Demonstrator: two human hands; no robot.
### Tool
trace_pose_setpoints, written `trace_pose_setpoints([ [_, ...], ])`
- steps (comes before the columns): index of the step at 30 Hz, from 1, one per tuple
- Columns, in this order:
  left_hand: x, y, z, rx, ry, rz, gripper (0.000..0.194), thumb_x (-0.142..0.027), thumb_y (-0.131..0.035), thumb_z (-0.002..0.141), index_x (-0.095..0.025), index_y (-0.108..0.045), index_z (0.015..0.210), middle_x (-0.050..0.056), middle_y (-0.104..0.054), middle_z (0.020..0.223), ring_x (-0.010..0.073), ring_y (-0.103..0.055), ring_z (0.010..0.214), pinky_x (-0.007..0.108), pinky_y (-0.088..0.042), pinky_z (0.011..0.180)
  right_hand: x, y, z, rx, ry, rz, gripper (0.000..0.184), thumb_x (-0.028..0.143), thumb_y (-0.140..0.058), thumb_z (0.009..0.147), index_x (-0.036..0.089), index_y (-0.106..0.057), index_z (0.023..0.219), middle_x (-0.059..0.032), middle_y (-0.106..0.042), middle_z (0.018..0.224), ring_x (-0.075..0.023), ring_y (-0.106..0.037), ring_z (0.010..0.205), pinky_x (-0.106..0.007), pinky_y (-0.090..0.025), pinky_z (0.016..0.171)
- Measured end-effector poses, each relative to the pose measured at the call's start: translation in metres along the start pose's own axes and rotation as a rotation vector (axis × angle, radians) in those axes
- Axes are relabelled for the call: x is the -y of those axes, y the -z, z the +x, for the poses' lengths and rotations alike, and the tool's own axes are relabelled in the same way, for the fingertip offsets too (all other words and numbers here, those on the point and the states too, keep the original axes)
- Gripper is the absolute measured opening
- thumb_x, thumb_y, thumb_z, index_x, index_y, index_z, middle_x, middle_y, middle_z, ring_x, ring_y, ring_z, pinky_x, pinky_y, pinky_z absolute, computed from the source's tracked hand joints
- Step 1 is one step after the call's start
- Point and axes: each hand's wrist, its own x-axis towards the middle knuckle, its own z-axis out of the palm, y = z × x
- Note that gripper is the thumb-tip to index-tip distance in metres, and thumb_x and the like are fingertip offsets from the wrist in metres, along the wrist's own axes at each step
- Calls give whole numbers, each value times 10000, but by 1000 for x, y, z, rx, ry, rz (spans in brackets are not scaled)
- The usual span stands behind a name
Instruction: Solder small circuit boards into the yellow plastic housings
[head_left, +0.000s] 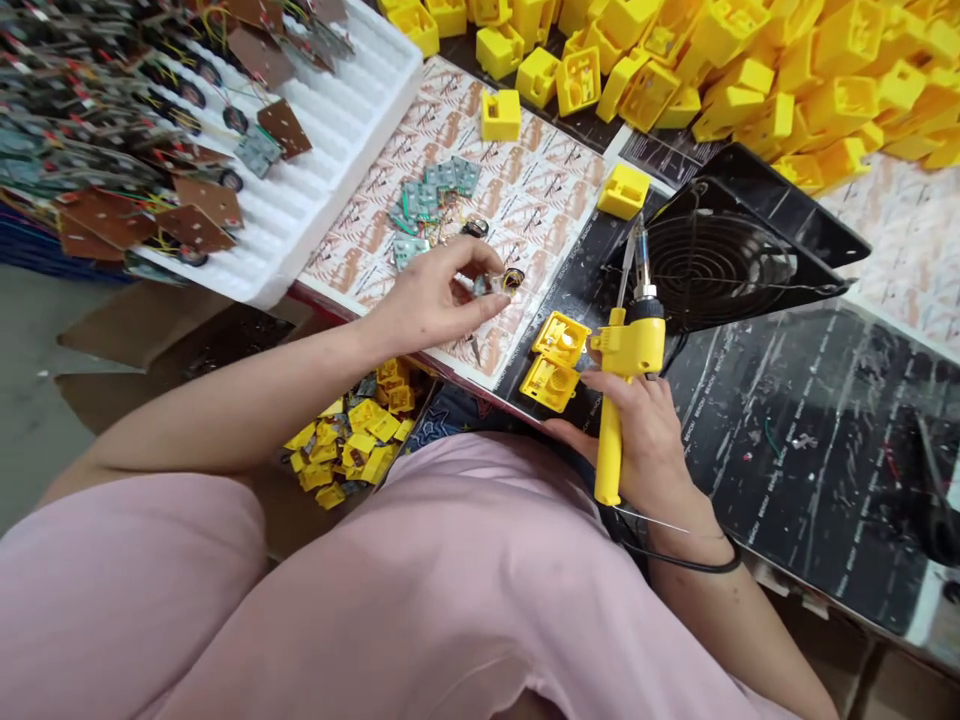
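My left hand (pixel 442 295) is curled over the patterned board, thumb and forefinger at a small round black part with yellow wires (pixel 513 278). A greyish bit shows between those fingers, too small to make out. Beside the hand lie several green circuit boards (pixel 427 195) and another round black part (pixel 475 228). In my right hand (pixel 645 420) is a yellow soldering gun (pixel 630 345), its metal tip pointing away from me. Between the hands an opened yellow case (pixel 559 340) rests on the black mat, its two halves side by side, hollow sides up.
A black fan (pixel 705 255) stands right of the soldering tip. Yellow cases (pixel 750 80) are heaped at the back. A white foam tray (pixel 330 170) holds wired boards at left. Below the table edge sits a pile of yellow pieces (pixel 352 440). Scissors (pixel 937 500) lie far right.
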Motion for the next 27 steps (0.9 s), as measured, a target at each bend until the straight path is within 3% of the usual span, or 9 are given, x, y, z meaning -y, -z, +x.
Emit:
trace_pose_setpoints([
  [3,-5,-3,-21,-2,43,-36,383,-449,-657,878,-167,-674,1137,74,-748,1100,155,-699,843,281,-585,754,2,-6,-1,-29,-1,51,431,369,-769,972,251,-542,1319,-40,-728,1039,-255,-719,940,-423,-574,864],
  [7,-15,2,-42,44,-6,281,413,-500,-612,933,-179,-751,1153,97,-793,1123,271,-724,1101,450,-536,1060,3,-6,-2,-52,-10,127,448,270,-783,956,276,-542,1334,-31,-740,1064,-242,-751,976,-379,-602,818],
  [11,-14,17,-42,115,89,335,512,-544,-533,974,-178,-744,1264,89,-796,1188,233,-740,991,384,-573,950,1,-5,-5,-73,5,154,464,281,-804,943,261,-558,1336,-49,-773,1084,-252,-772,985,-395,-626,844],
  [15,-9,32,-34,7,55,573,434,-444,-471,1009,-247,-732,1295,66,-743,1374,294,-674,1258,487,-512,1095,0,-2,-9,-123,-32,187,542,362,-852,909,278,-566,1361,-79,-786,1187,-264,-788,1053,-434,-648,935],
  [17,-14,34,-33,-51,36,745,387,-394,-467,1015,-290,-739,1270,42,-704,1447,322,-604,1369,535,-464,1145,0,3,-11,-159,-51,211,561,315,-887,873,285,-586,1346,-77,-795,1185,-271,-792,1090,-430,-658,941],
  [19,-23,33,-35,-60,31,870,366,-409,-457,1031,-281,-758,1198,58,-740,1360,327,-638,1306,531,-494,1089,0,8,-12,-186,-50,212,538,218,-908,837,263,-623,1291,-81,-811,1141,-273,-802,1074,-409,-667,919],
  [22,-36,24,-42,27,19,1053,491,-589,-458,1014,-207,-765,987,120,-785,1006,346,-718,1044,493,-547,890,-1,15,-12,-238,-8,186,460,122,-910,806,228,-662,1179,-74,-829,1028,-256,-822,962,-344,-667,815],
  [24,-40,18,-46,90,31,1154,555,-657,-483,973,-173,-751,928,139,-756,886,354,-721,943,451,-534,785,-2,17,-12,-263,14,183,424,98,-902,806,221,-669,1139,-51,-830,955,-240,-825,900,-312,-657,753],
  [27,-41,21,-44,192,100,1157,465,-505,-464,979,-152,-766,960,138,-748,847,325,-728,869,388,-499,715,-2,19,-10,-267,34,190,386,65,-869,829,214,-666,1123,-50,-831,943,-223,-825,859,-295,-651,724],
])
